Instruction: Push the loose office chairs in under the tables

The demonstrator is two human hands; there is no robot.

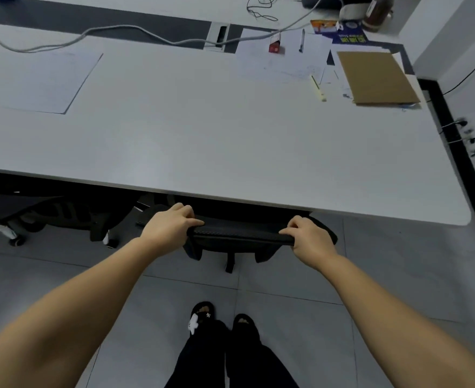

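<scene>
both hands, left hand and right hand, hold a curled grip on the top edge of the chair, whose seat is already under the desk. next likely: a short straight push, then let go.

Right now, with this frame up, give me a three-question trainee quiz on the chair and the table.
1. True or false: both hands grip the top of the chair back.
2. Which lies nearest the table's right end? A) cardboard sheet B) white cable C) blank paper
3. Fill in: a second chair stands to the ____ of the gripped one.

Key: 1 true: left hand, right hand. 2 A. 3 left.
</scene>
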